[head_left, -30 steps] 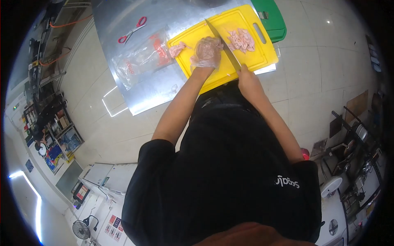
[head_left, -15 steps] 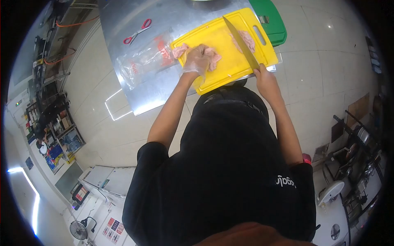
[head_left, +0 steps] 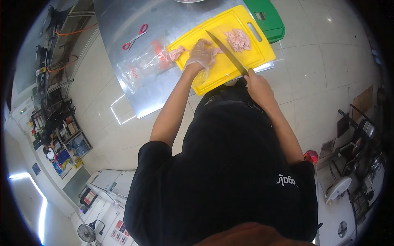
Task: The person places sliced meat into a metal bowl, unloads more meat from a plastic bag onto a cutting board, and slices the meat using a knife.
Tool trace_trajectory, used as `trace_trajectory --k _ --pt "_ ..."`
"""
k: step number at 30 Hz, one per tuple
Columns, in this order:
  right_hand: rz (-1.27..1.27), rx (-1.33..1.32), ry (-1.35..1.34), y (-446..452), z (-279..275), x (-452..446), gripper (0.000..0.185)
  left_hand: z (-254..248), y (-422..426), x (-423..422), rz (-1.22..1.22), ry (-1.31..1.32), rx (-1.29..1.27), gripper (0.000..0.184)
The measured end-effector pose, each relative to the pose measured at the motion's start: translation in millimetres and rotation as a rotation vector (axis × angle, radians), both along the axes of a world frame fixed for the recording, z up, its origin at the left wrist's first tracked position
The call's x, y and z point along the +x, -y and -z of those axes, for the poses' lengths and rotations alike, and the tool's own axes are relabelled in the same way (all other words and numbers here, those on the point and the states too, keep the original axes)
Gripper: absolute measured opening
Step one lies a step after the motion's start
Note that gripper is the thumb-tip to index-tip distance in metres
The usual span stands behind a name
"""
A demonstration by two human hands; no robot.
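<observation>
My left hand (head_left: 200, 56), in a clear plastic glove, is closed over pale pink raw meat (head_left: 214, 57) on a yellow cutting board (head_left: 223, 29). My bare right hand (head_left: 258, 85) grips the handle of a long knife (head_left: 227, 53). The blade slants across the board, its middle just right of the meat under my left hand. A heap of cut meat (head_left: 238, 40) lies right of the blade. Another piece of meat (head_left: 177, 53) rests at the board's left edge. My left fingertips are partly hidden by the glove and the meat.
The board lies on a metal table (head_left: 119, 20). Red-handled scissors (head_left: 135, 37) and a clear plastic bag (head_left: 143, 61) with red print are to the left. A green lid or board (head_left: 273, 24) sits at the right, and a bowl's rim (head_left: 189, 1) shows at the top edge.
The knife and my right hand have moved left, from over the cut heap to beside the meat under my left hand. The cut heap is now uncovered. My left hand has stayed on its meat.
</observation>
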State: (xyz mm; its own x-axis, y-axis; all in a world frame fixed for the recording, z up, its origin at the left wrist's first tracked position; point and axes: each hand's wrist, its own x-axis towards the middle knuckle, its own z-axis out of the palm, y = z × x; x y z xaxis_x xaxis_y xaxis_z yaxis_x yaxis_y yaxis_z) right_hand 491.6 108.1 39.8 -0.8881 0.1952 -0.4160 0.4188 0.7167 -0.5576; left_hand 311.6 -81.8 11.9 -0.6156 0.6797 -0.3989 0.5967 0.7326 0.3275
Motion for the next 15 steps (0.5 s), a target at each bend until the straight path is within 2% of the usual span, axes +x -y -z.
trace_trajectory --k 1,3,5,7,10,13,15 --pt "0.001 0.030 0.026 -2 4 3 0.022 -2 0 2 -0.007 -0.025 -0.035 0.048" --pt "0.004 0.076 0.046 -6 6 3 0.020 60 20 -6 -0.166 0.044 0.062 0.040" --pt "0.019 0.104 0.032 -11 1 -3 0.020 80 28 -7 -0.340 0.063 0.158 0.028" --pt "0.002 0.105 -0.002 -9 -2 -4 0.019 61 19 2 -0.529 0.038 0.258 0.018" --pt "-0.031 0.101 -0.023 1 -11 -3 0.018 14 -7 12 -0.371 -0.365 0.415 0.019" --pt "-0.038 0.057 -0.040 8 0 2 0.019 11 -25 14 -0.392 -0.129 0.419 0.019" --pt "-0.020 0.029 -0.059 13 16 4 0.020 26 -31 12 -0.401 -0.100 0.385 0.020"
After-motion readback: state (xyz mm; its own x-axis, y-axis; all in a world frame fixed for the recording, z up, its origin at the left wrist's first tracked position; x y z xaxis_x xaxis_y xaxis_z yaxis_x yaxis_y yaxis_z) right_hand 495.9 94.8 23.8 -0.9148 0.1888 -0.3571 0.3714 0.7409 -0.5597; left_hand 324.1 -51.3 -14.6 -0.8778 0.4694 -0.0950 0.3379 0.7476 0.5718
